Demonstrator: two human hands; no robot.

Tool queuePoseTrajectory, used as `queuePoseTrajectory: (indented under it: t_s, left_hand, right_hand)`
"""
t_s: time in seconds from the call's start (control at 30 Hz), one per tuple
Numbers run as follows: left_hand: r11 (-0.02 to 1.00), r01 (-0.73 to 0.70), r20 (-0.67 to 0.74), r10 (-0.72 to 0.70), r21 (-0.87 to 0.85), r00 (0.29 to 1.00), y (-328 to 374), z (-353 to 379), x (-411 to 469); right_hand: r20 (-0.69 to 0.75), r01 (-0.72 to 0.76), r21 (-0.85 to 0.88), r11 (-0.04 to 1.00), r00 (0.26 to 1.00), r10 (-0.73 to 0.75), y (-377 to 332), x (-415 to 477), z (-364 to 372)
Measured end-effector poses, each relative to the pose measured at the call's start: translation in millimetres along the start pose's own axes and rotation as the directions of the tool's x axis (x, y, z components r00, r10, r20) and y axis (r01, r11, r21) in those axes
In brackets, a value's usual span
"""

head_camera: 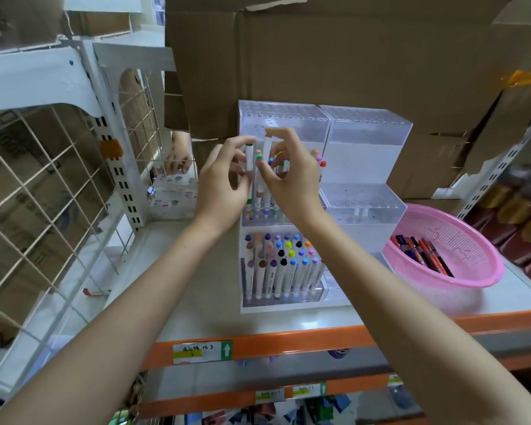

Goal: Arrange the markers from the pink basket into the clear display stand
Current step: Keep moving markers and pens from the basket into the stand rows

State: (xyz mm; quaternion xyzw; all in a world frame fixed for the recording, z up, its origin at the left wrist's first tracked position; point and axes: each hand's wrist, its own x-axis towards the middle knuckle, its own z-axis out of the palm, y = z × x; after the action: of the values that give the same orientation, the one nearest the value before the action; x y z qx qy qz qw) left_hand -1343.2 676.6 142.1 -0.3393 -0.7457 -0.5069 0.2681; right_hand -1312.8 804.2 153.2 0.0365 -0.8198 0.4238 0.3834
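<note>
A clear tiered display stand (368, 139) stands on the shelf, its lowest left tier packed with several white markers (284, 265) with coloured caps. Over the middle left tier, my left hand (221, 182) pinches a white marker with a green cap (250, 157), held upright. Right beside it my right hand (288, 176) pinches another white marker (266, 148), also upright. The pink basket (460, 240) sits to the right of the stand, with several dark and orange pens (423, 253) lying in it.
Large cardboard boxes (334, 56) rise behind the stand. A white wire grid panel (59, 191) and a metal upright close off the left side. The shelf has an orange front edge (288, 338) with price labels. More goods lie on the shelf below.
</note>
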Motion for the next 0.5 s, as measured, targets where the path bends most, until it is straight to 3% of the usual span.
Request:
queuePoseTrajectory:
  t_s: [0.2, 0.5]
  left_hand:
    - [0.997, -0.072, 0.028, 0.071, 0.038, 0.997, 6, 1, -2]
    - [0.999, -0.005, 0.069, 0.002, 0.036, 0.998, -8, 1, -15]
  right_hand:
    - [0.016, 0.023, -0.012, 1.000, 1.000, -0.023, -1, -3, -3]
    - [0.034, 0.004, 0.016, 1.000, 0.999, -0.005, -2, -10, -5]
